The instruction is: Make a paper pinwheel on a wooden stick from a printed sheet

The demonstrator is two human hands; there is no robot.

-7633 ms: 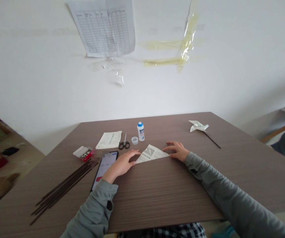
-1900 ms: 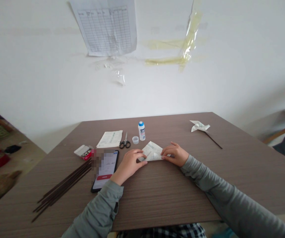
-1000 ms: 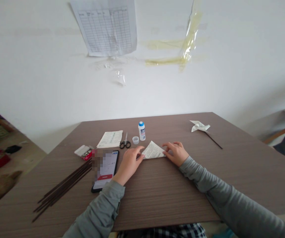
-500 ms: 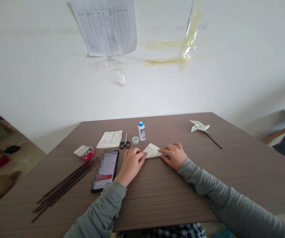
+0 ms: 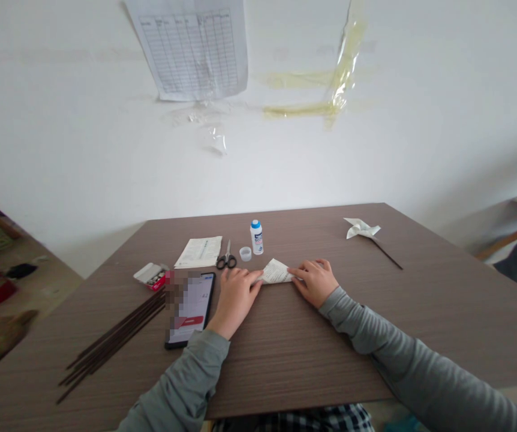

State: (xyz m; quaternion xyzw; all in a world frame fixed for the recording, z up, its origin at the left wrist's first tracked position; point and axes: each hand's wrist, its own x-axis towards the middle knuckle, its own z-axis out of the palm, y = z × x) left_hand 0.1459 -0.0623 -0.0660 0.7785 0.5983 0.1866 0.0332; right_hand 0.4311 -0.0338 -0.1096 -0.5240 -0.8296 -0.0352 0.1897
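Note:
A small folded sheet of printed paper (image 5: 276, 273) lies on the table between my hands, its peak pointing away from me. My left hand (image 5: 237, 295) grips its left corner between thumb and fingers. At the right corner, my right hand (image 5: 316, 282) pinches the paper the same way. Just beyond the paper stands a white glue bottle (image 5: 257, 239) with a blue top, and a clear cap (image 5: 245, 254) sits beside it. Scissors (image 5: 227, 259) with black handles lie past my left hand.
On the left are a stack of printed paper (image 5: 198, 252), a small open red-and-white box (image 5: 151, 275), a phone (image 5: 195, 306) and several dark thin sticks (image 5: 110, 342). A paper pinwheel (image 5: 361, 229) on a stick lies at the right. The wall (image 5: 285, 168) borders the table's far edge.
The paper's near edge has shifted slightly away from me, and the sheet looks a little flatter. Both hands stay at its corners, with small finger movements.

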